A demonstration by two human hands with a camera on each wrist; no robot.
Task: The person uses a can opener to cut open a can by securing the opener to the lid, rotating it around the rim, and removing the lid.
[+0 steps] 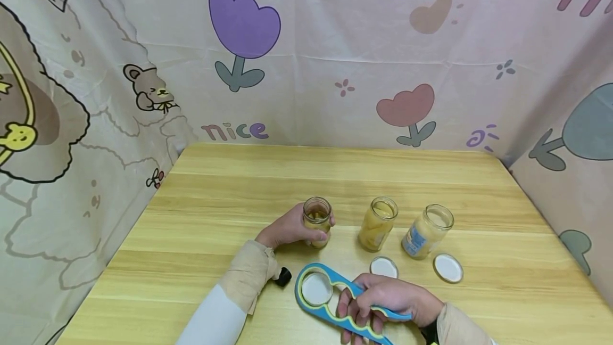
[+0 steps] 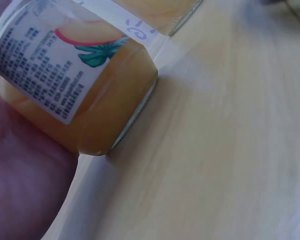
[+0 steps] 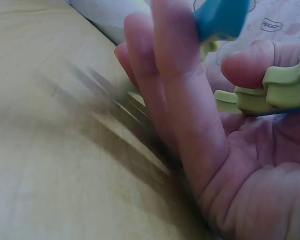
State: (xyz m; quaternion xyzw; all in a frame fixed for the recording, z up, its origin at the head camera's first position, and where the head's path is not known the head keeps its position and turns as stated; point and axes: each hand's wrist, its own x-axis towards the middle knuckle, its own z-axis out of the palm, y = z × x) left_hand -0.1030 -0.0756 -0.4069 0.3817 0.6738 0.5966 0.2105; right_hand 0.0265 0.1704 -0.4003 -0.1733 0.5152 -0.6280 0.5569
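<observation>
My left hand [image 1: 287,228] grips an open glass jar [image 1: 317,221] by its side on the wooden table. In the left wrist view that jar [image 2: 105,105] holds yellow-orange contents and bears a printed label with a fruit slice. With my right hand [image 1: 395,297] I hold a blue jar opener [image 1: 335,320] with a scalloped yellow-green lining, fingers around its two handles. Inside the opener's loop shows a white jar lid [image 1: 317,289]; whether the loop clasps it I cannot tell. The right wrist view shows the opener's ridged handle [image 3: 275,92] against the thumb.
Two more open jars, one with yellow contents [image 1: 375,232] and one with a blue label [image 1: 422,239], stand right of the held jar. A lid [image 1: 384,267] lies partly behind my right hand, another lid [image 1: 448,268] farther right. Patterned cloth [image 1: 306,95] hangs behind the table.
</observation>
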